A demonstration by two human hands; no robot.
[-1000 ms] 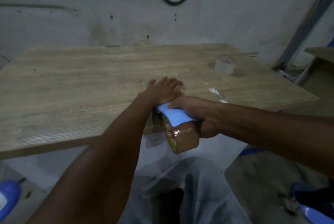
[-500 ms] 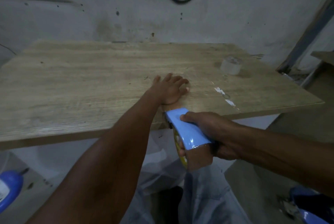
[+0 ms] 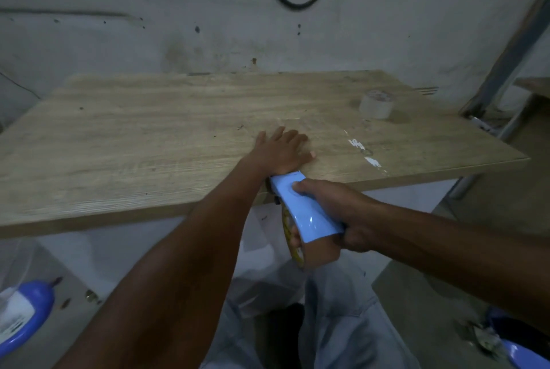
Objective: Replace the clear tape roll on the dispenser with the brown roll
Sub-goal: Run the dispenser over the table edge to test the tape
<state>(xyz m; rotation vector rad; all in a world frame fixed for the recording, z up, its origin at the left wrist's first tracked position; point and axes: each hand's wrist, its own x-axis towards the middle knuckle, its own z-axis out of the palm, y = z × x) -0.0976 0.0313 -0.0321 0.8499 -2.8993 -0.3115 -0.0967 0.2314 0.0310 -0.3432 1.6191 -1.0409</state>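
A grey, stained wall (image 3: 387, 26) fills the background, with a loop of black cable (image 3: 297, 2) hanging on it above the far edge of the table. The wooden table (image 3: 148, 136) takes up the middle of the view, its near edge running across the picture and its right near corner pointing towards a metal frame (image 3: 506, 56) that leans at the right. Below the near edge, the person's pale trousers (image 3: 342, 324) show between the two forearms. The left hand (image 3: 282, 150) lies palm down on the tabletop close to the near edge, a little right of its middle, fingers stretched out and slightly spread, holding nothing. The right hand (image 3: 336, 211) is just off the near edge, below and right of the left hand, with its fingers wrapped tight around the blue dispenser (image 3: 300, 211) and the thumb pressed on top of it. The nose of the dispenser meets the table's near edge right beside the left wrist. The brown roll (image 3: 318, 252) sits in the lower part of the dispenser, under the blue cover, below table level; a yellow rim shows on its left face. The clear tape roll (image 3: 375, 103) stands on its flat side near the far right corner of the table, well apart from both hands. Small white scraps (image 3: 372, 161) cling to the tabletop near the right near corner. A blue and white object (image 3: 23, 312) lies on the floor at the lower left; what it is cannot be made out.
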